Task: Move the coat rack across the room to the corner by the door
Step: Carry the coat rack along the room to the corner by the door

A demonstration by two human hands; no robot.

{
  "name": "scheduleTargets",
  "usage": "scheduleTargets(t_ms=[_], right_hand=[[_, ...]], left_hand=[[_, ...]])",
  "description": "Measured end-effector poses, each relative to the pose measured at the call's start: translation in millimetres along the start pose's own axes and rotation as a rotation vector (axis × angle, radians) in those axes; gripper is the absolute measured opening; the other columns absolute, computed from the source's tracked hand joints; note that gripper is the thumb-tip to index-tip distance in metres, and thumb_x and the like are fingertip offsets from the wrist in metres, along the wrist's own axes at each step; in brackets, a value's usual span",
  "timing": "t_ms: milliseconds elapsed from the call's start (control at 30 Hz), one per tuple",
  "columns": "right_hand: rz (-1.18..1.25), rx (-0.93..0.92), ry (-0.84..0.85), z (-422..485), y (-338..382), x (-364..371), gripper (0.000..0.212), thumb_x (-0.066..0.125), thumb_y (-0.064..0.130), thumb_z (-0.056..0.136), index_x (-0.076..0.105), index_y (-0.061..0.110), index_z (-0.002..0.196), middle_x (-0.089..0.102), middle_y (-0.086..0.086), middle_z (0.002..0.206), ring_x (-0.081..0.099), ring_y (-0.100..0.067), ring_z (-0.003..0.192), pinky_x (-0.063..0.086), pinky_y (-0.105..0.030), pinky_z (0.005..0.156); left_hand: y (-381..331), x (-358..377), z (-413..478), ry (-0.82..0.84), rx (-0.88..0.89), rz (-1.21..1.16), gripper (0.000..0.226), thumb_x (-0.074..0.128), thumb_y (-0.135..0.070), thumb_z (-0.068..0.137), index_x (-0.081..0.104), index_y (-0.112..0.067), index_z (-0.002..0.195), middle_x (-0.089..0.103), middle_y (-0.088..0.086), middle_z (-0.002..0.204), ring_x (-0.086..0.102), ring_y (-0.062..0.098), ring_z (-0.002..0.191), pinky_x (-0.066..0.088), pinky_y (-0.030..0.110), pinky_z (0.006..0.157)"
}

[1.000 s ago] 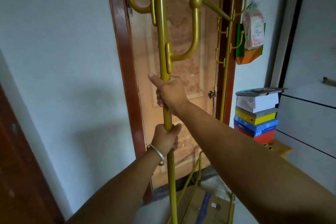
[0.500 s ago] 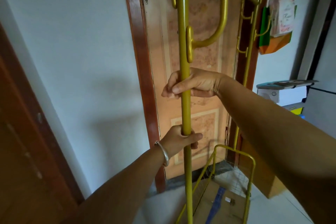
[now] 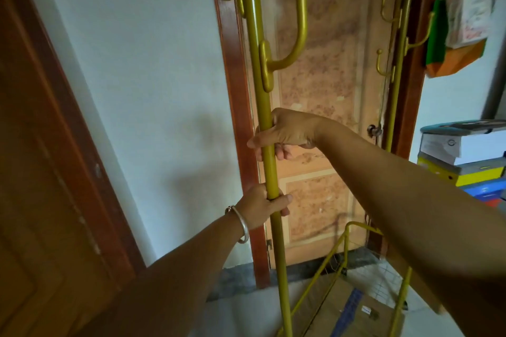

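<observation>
The coat rack (image 3: 262,107), a gold-painted metal frame, is shown upright at the centre of the view, directly in front of the door (image 3: 323,123) and close to the white wall (image 3: 142,85) at 9 o'clock. Its near post (image 3: 276,249) is grasped at two heights. The right hand (image 3: 284,135) is wrapped around the post at the higher station, thumb pointing toward 9 o'clock; the left hand (image 3: 260,208), with a silver bangle (image 3: 241,224) at the wrist, is clenched around the same post just below. The stacked grip is judged to serve control: the upper hand steers the tall frame and checks tipping, while the lower hand takes the weight. A curved hook (image 3: 293,35) projects from the post toward 1 o'clock, above both hands, so the grip is placed on bare tube. The far post (image 3: 394,85) is seen at 2 o'clock, against the door frame. The wire base (image 3: 336,262) lies at 5 o'clock over a flattened cardboard box (image 3: 342,309); whether the feet are touching the floor cannot be told. Stacked boxes (image 3: 465,156) stand at 3 o'clock, and a hanging bag (image 3: 460,35) is seen at 2 o'clock. The rack is judged to be near its destination.
</observation>
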State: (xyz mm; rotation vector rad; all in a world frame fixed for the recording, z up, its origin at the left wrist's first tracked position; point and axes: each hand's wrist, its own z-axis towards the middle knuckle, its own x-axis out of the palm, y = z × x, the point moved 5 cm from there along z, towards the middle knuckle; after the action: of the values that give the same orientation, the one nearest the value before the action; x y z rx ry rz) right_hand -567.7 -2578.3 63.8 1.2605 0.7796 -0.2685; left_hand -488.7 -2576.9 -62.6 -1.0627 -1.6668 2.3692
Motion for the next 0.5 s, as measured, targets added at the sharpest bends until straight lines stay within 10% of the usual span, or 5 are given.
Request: scheduleTargets(t_ms=[233, 500], right_hand=[[0.006, 0.007, 0.0, 43, 12, 19, 0.023, 0.066, 0.021, 0.084, 0.069, -0.002, 0.079, 0.069, 0.001, 0.053, 0.053, -0.014, 0.04, 0.047, -0.024, 0.04], [0.002, 0.022, -0.051, 108, 36, 42, 0.03, 0.069, 0.023, 0.082, 0.072, -0.006, 0.086, 0.073, -0.008, 0.067, 0.059, -0.015, 0.042, 0.048, -0.022, 0.041]], left_hand=[[18, -43, 1, 0.004, 0.032, 0.072, 0.027, 0.055, -0.023, 0.087, 0.057, -0.026, 0.06, 0.06, -0.024, 0.045, 0.058, -0.008, 0.054, 0.041, 0.002, 0.058], [56, -114, 12, 0.002, -0.012, 0.109, 0.026, 0.054, -0.03, 0.087, 0.063, -0.013, 0.07, 0.068, 0.004, 0.073, 0.064, 0.016, 0.074, 0.05, 0.027, 0.076]])
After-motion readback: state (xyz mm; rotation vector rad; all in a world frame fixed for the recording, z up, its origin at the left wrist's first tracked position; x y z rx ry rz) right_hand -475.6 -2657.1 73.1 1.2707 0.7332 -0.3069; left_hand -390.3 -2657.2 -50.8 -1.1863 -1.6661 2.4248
